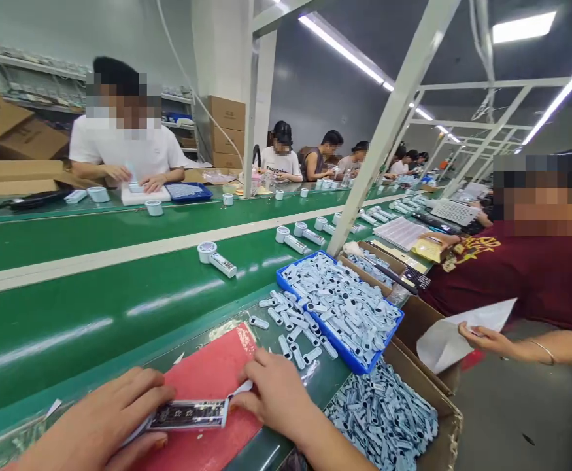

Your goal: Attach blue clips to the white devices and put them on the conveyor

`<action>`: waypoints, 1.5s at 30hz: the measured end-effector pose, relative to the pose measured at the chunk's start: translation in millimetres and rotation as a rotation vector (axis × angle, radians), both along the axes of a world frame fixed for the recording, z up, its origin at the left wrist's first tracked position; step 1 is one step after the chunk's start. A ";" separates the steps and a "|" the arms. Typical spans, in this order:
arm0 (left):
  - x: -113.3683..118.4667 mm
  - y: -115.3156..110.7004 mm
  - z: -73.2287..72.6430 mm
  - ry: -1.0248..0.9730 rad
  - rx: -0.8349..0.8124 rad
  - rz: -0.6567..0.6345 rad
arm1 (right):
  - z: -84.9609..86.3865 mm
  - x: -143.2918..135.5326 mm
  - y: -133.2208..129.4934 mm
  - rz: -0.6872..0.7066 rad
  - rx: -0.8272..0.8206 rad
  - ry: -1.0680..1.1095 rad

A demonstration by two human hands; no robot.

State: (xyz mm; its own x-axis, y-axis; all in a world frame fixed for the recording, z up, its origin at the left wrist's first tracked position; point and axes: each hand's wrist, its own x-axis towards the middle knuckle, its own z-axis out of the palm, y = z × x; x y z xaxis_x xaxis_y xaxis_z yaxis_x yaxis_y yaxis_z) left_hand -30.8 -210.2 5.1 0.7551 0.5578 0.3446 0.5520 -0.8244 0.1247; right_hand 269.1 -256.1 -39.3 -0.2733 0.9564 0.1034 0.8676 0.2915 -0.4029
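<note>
My left hand (102, 418) is closed around one end of a pale handheld fan (190, 415), whose handle shows a dark, shiny inner face. Its round head is mostly hidden under my fingers. At the handle's other end, my right hand (270, 392) pinches a small pale-blue handle cover (241, 390), tilted and close against the end of the handle. Both hands are over a red mat (212, 366) on the bench. Several loose handle covers (298, 327) lie just beyond my right hand.
A blue tray (332, 340) heaped with covers stands right of the mat, above a cardboard box (450, 435) full of similar parts. Assembled fans (217, 258) lie on the green conveyor belt (94, 288). A slanted metal post (388, 131) rises beside the tray. Co-workers sit across and at right.
</note>
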 end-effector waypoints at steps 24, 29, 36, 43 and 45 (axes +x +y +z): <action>13.0 -20.9 10.4 -0.139 -0.471 -0.049 | 26.0 -70.7 -34.2 0.108 0.302 0.237; 14.3 -20.4 4.6 -0.218 -0.472 -0.028 | 21.4 -73.2 -33.7 0.060 0.187 0.245; 16.2 -29.5 7.4 -0.207 -0.468 -0.001 | 19.0 -65.3 -29.9 0.005 -0.124 0.602; 16.1 -63.3 5.6 -0.033 -0.355 0.066 | 23.2 -61.1 -45.7 0.121 -0.249 0.445; 20.2 -68.5 2.2 -0.035 -0.347 0.098 | 23.0 -63.4 -47.4 0.116 -0.221 0.413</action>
